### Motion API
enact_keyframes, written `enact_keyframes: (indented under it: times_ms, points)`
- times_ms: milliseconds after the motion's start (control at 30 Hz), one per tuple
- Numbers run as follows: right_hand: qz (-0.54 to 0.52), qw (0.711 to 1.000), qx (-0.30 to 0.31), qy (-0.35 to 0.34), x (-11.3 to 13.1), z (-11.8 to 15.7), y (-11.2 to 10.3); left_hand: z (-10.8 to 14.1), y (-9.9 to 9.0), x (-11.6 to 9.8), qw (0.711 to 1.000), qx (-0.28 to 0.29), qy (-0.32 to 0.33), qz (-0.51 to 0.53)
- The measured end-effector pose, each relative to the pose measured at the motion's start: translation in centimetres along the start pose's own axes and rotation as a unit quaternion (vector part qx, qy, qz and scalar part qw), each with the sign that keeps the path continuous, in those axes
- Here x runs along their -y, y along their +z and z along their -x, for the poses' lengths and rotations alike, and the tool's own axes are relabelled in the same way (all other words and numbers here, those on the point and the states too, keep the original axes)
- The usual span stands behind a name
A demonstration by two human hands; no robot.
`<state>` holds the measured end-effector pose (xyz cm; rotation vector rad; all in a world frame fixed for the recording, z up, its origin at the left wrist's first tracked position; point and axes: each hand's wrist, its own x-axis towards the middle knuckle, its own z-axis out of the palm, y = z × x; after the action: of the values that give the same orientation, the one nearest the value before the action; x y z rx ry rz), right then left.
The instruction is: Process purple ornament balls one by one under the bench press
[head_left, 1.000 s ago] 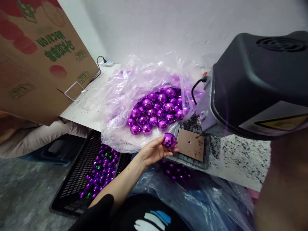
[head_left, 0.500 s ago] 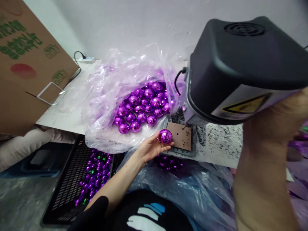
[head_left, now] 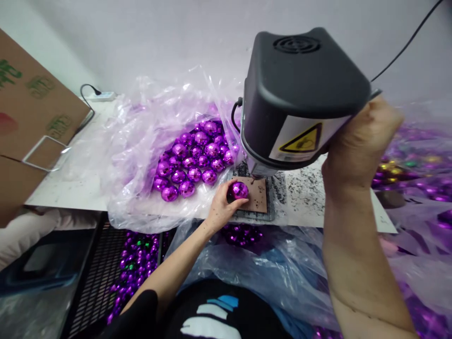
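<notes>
Holding one faceted purple ball (head_left: 240, 189) in the left hand (head_left: 221, 202), thumb on the near side and fingers on the far side, at the left part of a brown board (head_left: 257, 200) — cannot tell whether touching it or just above. Gripping a handle (head_left: 376, 94) at the right side of a black machine head (head_left: 303, 89) with the right hand (head_left: 363, 134), closed into a fist (only the handle's tip showing). Keeping the two hands well apart. Just right of the ball, under the machine head, a thin dark bit (head_left: 252, 181). Beneath the board, a dark base plate (head_left: 270, 207) on a white table (head_left: 83, 165), with black specks to the right. Left of the machine, many more purple balls (head_left: 194, 175) inside an open clear plastic bag (head_left: 130, 188). Farther left, a cardboard box (head_left: 42, 101) and a white power strip (head_left: 103, 96); below, a black crate (head_left: 95, 282) of small shiny purple and green pieces (head_left: 137, 263).
</notes>
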<state>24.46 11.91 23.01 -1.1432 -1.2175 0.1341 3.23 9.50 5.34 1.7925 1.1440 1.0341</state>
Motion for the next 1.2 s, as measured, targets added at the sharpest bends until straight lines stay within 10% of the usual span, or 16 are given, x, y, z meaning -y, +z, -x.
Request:
enact_keyframes:
  times_ms: [267,800,1200]
  points:
    - [-0.020,0.999,-0.022,0.036,0.6,0.3,0.1,-1.4,1.6,-0.6,0.985,-0.009,0.103,-0.135]
    - [0.012,0.999,-0.008,0.038,0.7,0.3,-0.1,-1.5,2.1,-1.5,0.981,0.086,0.098,-0.146]
    - [0.104,0.991,-0.060,-0.062,1.7,3.1,-0.7,-1.5,3.6,-1.7,0.985,0.022,0.065,-0.161]
